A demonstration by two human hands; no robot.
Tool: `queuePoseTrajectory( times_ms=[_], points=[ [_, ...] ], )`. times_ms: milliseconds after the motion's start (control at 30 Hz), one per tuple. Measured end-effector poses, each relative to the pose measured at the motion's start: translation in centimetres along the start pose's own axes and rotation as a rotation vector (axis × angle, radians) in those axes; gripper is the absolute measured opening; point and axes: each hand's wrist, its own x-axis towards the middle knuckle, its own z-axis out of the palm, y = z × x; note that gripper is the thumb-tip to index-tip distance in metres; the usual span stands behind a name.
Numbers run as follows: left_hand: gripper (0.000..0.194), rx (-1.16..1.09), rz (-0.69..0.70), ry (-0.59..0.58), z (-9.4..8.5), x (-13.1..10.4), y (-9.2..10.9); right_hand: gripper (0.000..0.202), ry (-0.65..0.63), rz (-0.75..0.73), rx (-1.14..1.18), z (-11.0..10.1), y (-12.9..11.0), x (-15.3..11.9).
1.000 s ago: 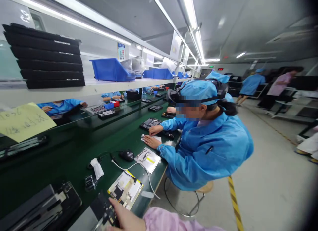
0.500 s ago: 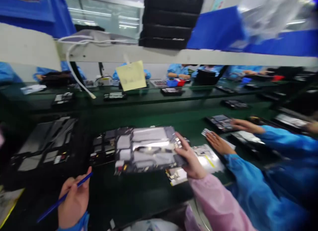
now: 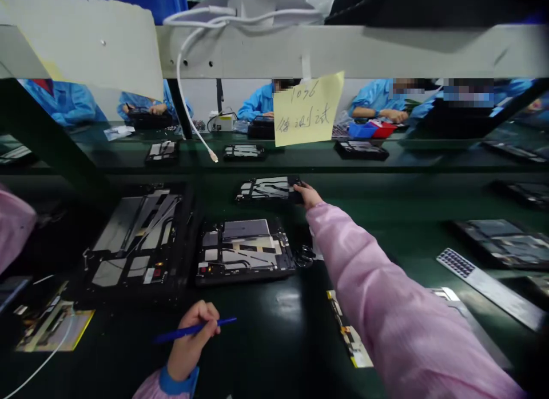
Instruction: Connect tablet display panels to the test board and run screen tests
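Note:
My right hand [image 3: 309, 195], in a pink sleeve, is stretched far forward and grips the right end of an opened tablet-like device [image 3: 268, 188] at the back of the green bench. My left hand [image 3: 193, 336] is low and left of centre, its fingers closed round a blue pen-like tool [image 3: 182, 332] that lies roughly level. Between the hands a second opened device [image 3: 246, 250] rests on the bench, with its inner parts showing. A stack of larger opened devices [image 3: 137, 244] stands to its left.
A yellow note [image 3: 307, 110] and a white cable [image 3: 184, 90] hang from the shelf beam [image 3: 398, 53]. Loose boards [image 3: 349, 336] lie under my right arm. A white strip [image 3: 491, 287] and another device [image 3: 506, 242] are at the right. People in blue work across the bench.
My right hand has carried the device forward and away to the back, uncovering the one beneath. The view has turned left; the co-worker's hands at the right are out of view.

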Motion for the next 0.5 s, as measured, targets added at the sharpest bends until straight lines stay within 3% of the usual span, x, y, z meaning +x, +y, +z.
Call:
queuePoseTrajectory(
  times_ms=[100, 200, 400, 500],
  points=[
    [0.036, 0.043, 0.002, -0.020, 0.3, 0.1, 0.4, 0.036, -0.070, -0.025, -0.135, 1.4, -0.1, 0.6],
    [0.038, 0.063, 0.000, -0.042, 0.7, 0.1, 0.9, 0.034, -0.121, -0.062, -0.284, 0.9, -0.6, -0.4],
    [0.037, 0.064, -0.013, -0.059, 1.2, 0.0, 1.0, 0.029, -0.396, 0.021, -0.519, -0.3, 1.4, -7.7],
    [0.037, 0.066, -0.006, -0.056, 1.6, -0.2, 0.9, 0.031, -0.453, 0.019, -0.534, 0.0, 2.4, -10.9]
  ],
)
